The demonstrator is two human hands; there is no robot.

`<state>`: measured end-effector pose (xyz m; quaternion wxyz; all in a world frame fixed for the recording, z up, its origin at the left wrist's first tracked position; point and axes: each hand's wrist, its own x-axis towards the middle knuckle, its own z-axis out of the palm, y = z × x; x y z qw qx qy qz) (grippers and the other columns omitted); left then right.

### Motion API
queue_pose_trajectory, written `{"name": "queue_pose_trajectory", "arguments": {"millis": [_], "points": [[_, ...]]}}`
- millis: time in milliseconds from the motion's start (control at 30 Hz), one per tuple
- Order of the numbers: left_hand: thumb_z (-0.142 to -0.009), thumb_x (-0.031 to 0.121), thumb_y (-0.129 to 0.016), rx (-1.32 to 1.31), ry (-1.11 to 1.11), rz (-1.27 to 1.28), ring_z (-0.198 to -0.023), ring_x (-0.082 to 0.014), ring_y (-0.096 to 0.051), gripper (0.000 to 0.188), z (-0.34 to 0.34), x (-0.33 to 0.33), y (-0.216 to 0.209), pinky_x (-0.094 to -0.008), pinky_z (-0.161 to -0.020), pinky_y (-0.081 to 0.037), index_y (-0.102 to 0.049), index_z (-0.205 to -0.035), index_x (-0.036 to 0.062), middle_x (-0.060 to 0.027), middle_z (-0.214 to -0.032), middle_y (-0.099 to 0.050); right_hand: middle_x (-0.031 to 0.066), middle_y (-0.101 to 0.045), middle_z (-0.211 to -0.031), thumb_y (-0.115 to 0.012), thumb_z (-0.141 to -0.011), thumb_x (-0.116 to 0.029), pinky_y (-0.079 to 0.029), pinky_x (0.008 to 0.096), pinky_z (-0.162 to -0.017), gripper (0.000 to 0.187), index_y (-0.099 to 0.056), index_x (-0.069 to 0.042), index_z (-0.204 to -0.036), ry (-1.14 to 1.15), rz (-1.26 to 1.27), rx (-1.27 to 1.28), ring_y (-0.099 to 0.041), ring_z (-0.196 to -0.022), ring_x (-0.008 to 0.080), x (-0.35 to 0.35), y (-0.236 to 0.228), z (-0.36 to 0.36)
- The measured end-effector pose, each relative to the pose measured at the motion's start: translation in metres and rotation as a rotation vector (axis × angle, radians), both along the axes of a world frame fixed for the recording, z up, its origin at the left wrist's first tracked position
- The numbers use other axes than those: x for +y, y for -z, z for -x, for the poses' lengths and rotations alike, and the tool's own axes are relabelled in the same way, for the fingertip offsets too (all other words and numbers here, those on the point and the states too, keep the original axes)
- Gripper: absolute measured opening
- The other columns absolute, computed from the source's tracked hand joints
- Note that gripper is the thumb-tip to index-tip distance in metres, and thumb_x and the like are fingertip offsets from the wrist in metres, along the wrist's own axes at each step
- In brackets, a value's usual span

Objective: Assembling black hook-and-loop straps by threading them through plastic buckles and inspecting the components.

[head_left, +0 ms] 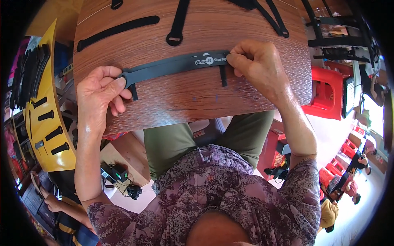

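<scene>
A dark grey strap (168,70) with pale printing near its right end is stretched between my two hands, just over the brown wood-grain table (172,102). My left hand (100,90) pinches its left end between thumb and fingers, the other fingers curled loosely below. At the right end, my right hand (256,63) grips the strap between thumb and forefinger. Two short black strips show below it, one black strip (134,92) beside my left fingers and another black strip (223,76) near my right hand. Whether they are attached to the strap is hard to tell.
Several black straps lie farther back, including a long strap (119,32) and one with a looped end (177,28). On the left, a yellow table (55,149) holds a pile of black straps (30,76). A red stool (326,94) stands at the right.
</scene>
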<state>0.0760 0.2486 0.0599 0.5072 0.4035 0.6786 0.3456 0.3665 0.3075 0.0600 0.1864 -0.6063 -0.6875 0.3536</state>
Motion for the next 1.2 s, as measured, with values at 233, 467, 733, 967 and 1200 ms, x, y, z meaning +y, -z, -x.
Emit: {"name": "queue_pose_trajectory", "arguments": {"millis": [233,467,733,967,1200], "points": [[-0.085,0.006,-0.060,-0.008,0.006,-0.006,-0.041,-0.0076,-0.050,0.015,-0.0027,0.0001,0.0007,-0.0170,-0.035,-0.036,-0.057,-0.097,-0.0032,-0.0098,-0.065,-0.063,0.0197,-0.064,-0.071,-0.061,-0.074,-0.015,-0.050,0.0390,-0.069,0.017,-0.066,0.001,-0.077,0.001,-0.008,-0.018,-0.065,-0.074,0.0334,0.0008,0.0007,-0.0020],[-0.086,0.007,-0.060,-0.007,0.005,-0.007,-0.041,-0.0074,-0.050,0.015,-0.0028,0.0001,0.0013,-0.0167,-0.035,-0.035,-0.057,-0.096,-0.0030,-0.0100,-0.065,-0.063,0.0052,-0.060,-0.059,-0.062,-0.080,-0.016,-0.042,0.0255,-0.053,0.019,-0.064,0.002,-0.077,-0.052,-0.043,-0.048,-0.054,-0.056,0.0088,0.0019,0.0043,-0.0037],[-0.085,0.004,-0.060,0.024,-0.014,-0.002,-0.041,-0.0077,-0.050,0.014,-0.0058,0.0006,-0.0014,-0.0167,-0.035,-0.035,-0.058,-0.096,-0.0032,-0.0098,-0.065,-0.063,0.0054,-0.060,-0.059,-0.062,-0.080,-0.016,-0.043,0.0252,-0.053,0.018,-0.063,0.002,-0.076,-0.060,-0.054,-0.037,-0.056,-0.056,0.0093,0.0021,0.0048,-0.0043],[-0.085,0.004,-0.060,0.034,-0.018,0.001,-0.041,-0.0074,-0.050,0.015,-0.0058,-0.0011,-0.0012,-0.0168,-0.035,-0.035,-0.057,-0.098,-0.0035,-0.0091,-0.065,-0.062,0.0200,-0.064,-0.071,-0.059,-0.075,-0.016,-0.050,0.0405,-0.071,0.018,-0.066,0.000,-0.076,-0.030,-0.032,-0.039,-0.064,-0.075,0.0351,0.0017,0.0012,-0.0013],[-0.085,0.007,-0.060,0.031,-0.006,0.008,-0.040,-0.0068,-0.049,0.017,-0.0045,0.0006,0.0010,-0.0158,-0.034,-0.034,-0.057,-0.100,-0.0014,-0.0084,-0.065,-0.062,0.0201,-0.063,-0.072,-0.058,-0.074,-0.015,-0.050,0.0413,-0.072,0.016,-0.066,-0.001,-0.076,-0.032,-0.026,-0.044,-0.064,-0.075,0.0358,0.0020,0.0025,-0.0021]]}}
